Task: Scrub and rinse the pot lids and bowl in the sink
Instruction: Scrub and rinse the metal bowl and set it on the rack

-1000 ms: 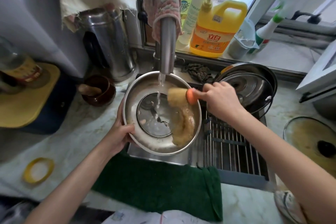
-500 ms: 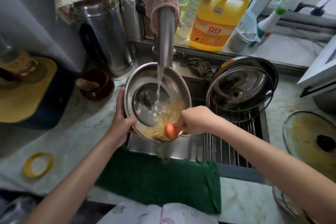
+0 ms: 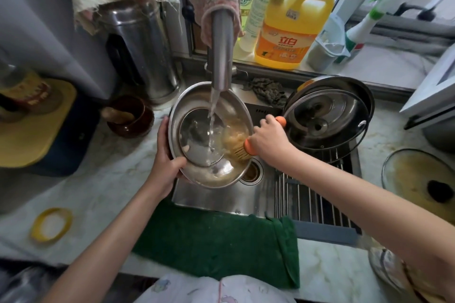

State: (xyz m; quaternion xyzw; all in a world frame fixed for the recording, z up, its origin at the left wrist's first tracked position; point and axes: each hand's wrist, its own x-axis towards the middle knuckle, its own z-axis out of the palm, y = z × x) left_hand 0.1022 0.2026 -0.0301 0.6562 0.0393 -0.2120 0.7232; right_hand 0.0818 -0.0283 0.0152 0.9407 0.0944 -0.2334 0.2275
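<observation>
The left hand (image 3: 164,164) grips the steel bowl's (image 3: 222,174) rim, tilted over the sink (image 3: 211,200) under running water; the right hand's (image 3: 268,139) fingers curl around the orange-handled brush (image 3: 242,149) pressed inside the bowl.

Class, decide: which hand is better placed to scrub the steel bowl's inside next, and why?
Right. The right hand grips the brush, its bristles inside the bowl; the left hand holds the bowl's rim under the running faucet.
</observation>
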